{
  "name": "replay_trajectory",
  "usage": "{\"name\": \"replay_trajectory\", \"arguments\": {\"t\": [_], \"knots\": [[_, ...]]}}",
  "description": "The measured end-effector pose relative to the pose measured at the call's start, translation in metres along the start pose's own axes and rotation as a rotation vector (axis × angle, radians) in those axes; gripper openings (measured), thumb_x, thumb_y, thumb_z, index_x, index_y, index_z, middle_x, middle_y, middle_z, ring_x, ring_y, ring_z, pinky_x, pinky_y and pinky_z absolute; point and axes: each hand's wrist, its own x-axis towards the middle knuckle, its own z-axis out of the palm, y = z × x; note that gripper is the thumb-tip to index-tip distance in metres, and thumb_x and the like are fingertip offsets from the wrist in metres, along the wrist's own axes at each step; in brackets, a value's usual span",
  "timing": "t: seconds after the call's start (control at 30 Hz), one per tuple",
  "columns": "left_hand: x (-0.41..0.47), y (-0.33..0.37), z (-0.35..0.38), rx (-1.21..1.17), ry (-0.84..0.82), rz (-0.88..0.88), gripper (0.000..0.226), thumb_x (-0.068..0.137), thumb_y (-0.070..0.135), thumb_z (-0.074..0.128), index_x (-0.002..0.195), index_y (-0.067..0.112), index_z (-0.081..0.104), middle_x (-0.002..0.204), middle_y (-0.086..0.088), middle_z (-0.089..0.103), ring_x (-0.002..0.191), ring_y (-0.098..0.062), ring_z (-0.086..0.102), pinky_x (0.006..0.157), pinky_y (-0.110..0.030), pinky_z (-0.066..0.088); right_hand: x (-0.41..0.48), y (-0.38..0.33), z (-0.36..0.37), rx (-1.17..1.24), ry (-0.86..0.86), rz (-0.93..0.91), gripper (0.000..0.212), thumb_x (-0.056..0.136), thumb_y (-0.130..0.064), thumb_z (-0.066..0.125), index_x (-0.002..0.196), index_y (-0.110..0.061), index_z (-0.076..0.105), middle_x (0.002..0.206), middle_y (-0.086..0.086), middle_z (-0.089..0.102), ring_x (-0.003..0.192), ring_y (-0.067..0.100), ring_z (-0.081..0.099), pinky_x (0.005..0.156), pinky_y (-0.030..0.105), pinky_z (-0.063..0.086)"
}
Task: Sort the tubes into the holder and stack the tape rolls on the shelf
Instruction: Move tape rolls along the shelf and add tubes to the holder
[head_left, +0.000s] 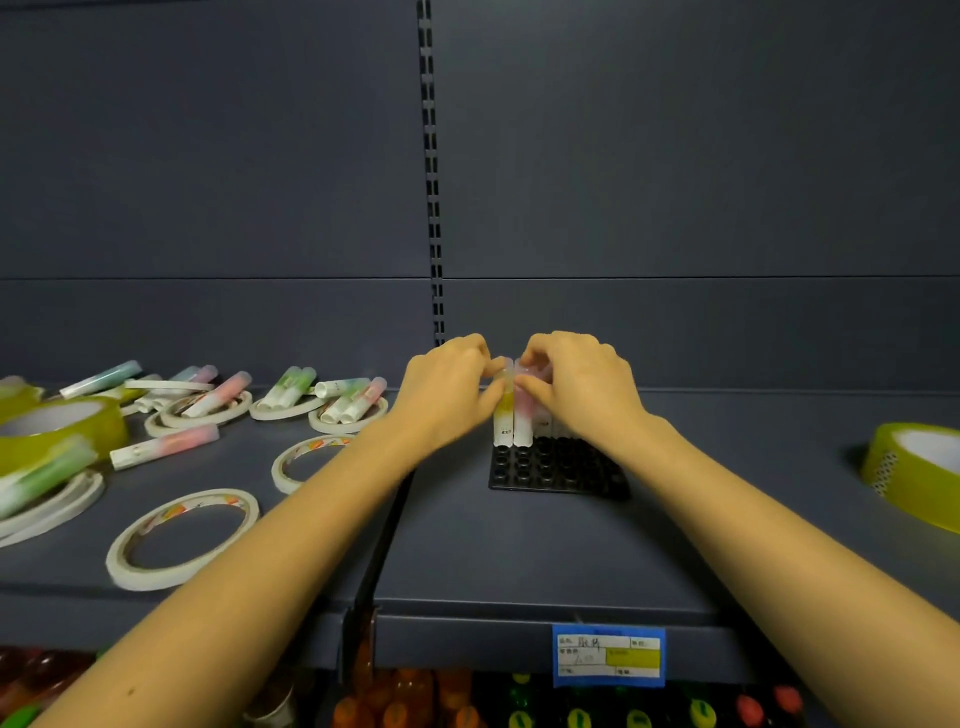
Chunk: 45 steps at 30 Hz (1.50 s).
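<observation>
A black holder (558, 467) with several round holes sits on the dark shelf (519, 545). Two tubes stand upright at its back left: a yellow-green one (503, 413) and a pink one (522, 415). My left hand (447, 387) pinches the top of the yellow-green tube. My right hand (576, 384) pinches the top of the pink tube. Several more tubes (166, 446) lie loose on the left of the shelf, among flat white tape rolls (182, 538). A wide yellow tape roll (62, 428) lies at the far left.
Another wide yellow tape roll (914, 473) lies at the right edge of the shelf. A blue price label (608, 656) hangs on the shelf's front lip. Bottles with coloured caps (582, 714) stand on the level below. A slotted upright (431, 171) runs up the back wall.
</observation>
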Motion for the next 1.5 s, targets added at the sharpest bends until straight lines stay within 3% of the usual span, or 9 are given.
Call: {"name": "replay_trajectory", "arguments": {"t": [0.17, 0.3, 0.53, 0.73, 0.97, 1.17, 1.23, 1.33, 1.5], "knots": [[-0.002, -0.008, -0.014, -0.025, -0.054, 0.064, 0.033, 0.092, 0.033, 0.046, 0.121, 0.026, 0.062, 0.114, 0.004, 0.055, 0.105, -0.016, 0.051, 0.070, -0.028, 0.035, 0.007, -0.006, -0.006, -0.146, -0.019, -0.064, 0.029, 0.093, -0.043, 0.051, 0.103, -0.022, 0.067, 0.109, 0.000, 0.053, 0.096, 0.026, 0.058, 0.067, 0.032, 0.035], [-0.013, -0.025, -0.029, -0.015, 0.120, -0.089, 0.024, 0.090, 0.028, 0.049, 0.100, 0.021, 0.069, 0.102, 0.003, 0.064, 0.091, -0.022, 0.060, 0.068, -0.027, 0.036, 0.019, -0.009, -0.018, -0.180, -0.105, -0.034, 0.033, 0.092, -0.047, 0.051, 0.094, -0.021, 0.071, 0.104, 0.000, 0.064, 0.094, 0.028, 0.061, 0.067, 0.031, 0.035], [-0.051, -0.087, -0.064, 0.077, 0.071, -0.303, 0.026, 0.089, 0.035, 0.050, 0.093, 0.020, 0.071, 0.089, -0.004, 0.071, 0.078, -0.024, 0.062, 0.063, -0.027, 0.039, 0.023, -0.047, -0.014, -0.180, 0.056, -0.137, 0.028, 0.093, -0.040, 0.049, 0.103, -0.021, 0.067, 0.110, 0.004, 0.059, 0.097, 0.029, 0.058, 0.067, 0.031, 0.036], [-0.086, -0.138, -0.087, 0.098, 0.005, -0.369, 0.029, 0.090, 0.036, 0.052, 0.092, 0.015, 0.072, 0.090, -0.006, 0.072, 0.078, -0.023, 0.063, 0.064, -0.029, 0.046, 0.024, -0.101, 0.028, -0.074, -0.185, -0.089, 0.026, 0.091, -0.037, 0.051, 0.104, -0.019, 0.066, 0.109, 0.008, 0.064, 0.100, 0.033, 0.059, 0.071, 0.032, 0.039], [-0.114, -0.190, -0.105, 0.191, -0.172, -0.280, 0.037, 0.091, 0.041, 0.049, 0.087, 0.011, 0.072, 0.129, -0.006, 0.059, 0.103, -0.027, 0.059, 0.079, -0.034, 0.049, 0.021, -0.138, 0.081, -0.180, -0.461, -0.005, 0.034, 0.089, -0.048, 0.052, 0.090, -0.015, 0.061, 0.086, 0.006, 0.056, 0.083, 0.026, 0.054, 0.068, 0.032, 0.040], [-0.125, -0.205, -0.109, 0.127, -0.420, -0.187, 0.057, 0.087, 0.062, 0.040, 0.052, 0.018, 0.050, 0.151, -0.003, 0.035, 0.132, -0.028, 0.039, 0.097, -0.040, 0.040, 0.017, -0.153, 0.083, -0.175, -0.360, 0.094, 0.029, 0.086, -0.038, 0.061, 0.088, -0.010, 0.063, 0.088, 0.009, 0.055, 0.082, 0.027, 0.053, 0.066, 0.032, 0.042], [-0.127, -0.206, -0.104, 0.137, -0.541, -0.151, 0.062, 0.081, 0.073, 0.036, 0.057, 0.017, 0.051, 0.139, -0.008, 0.049, 0.119, -0.021, 0.051, 0.089, -0.039, 0.044, 0.015, -0.153, 0.073, -0.178, -0.300, 0.135, 0.033, 0.085, -0.039, 0.062, 0.092, -0.007, 0.066, 0.093, 0.012, 0.061, 0.081, 0.028, 0.054, 0.065, 0.033, 0.043], [-0.129, -0.206, -0.096, 0.121, -0.714, -0.084, 0.061, 0.081, 0.072, 0.038, 0.061, 0.017, 0.053, 0.073, -0.003, 0.058, 0.068, -0.013, 0.051, 0.062, -0.029, 0.039, 0.006, -0.147, 0.054, -0.159, -0.225, 0.194, 0.033, 0.083, -0.037, 0.063, 0.088, -0.006, 0.072, 0.084, 0.015, 0.066, 0.081, 0.031, 0.061, 0.065, 0.033, 0.047], [-0.122, -0.204, -0.092, 0.013, -0.585, 0.040, 0.042, 0.093, 0.041, 0.044, 0.061, 0.015, 0.051, 0.062, -0.002, 0.051, 0.070, -0.023, 0.055, 0.072, -0.035, 0.045, -0.019, -0.133, 0.026, -0.134, -0.139, 0.267, 0.030, 0.083, -0.029, 0.064, 0.071, -0.002, 0.072, 0.071, 0.019, 0.069, 0.064, 0.027, 0.058, 0.058, 0.031, 0.044]]}}
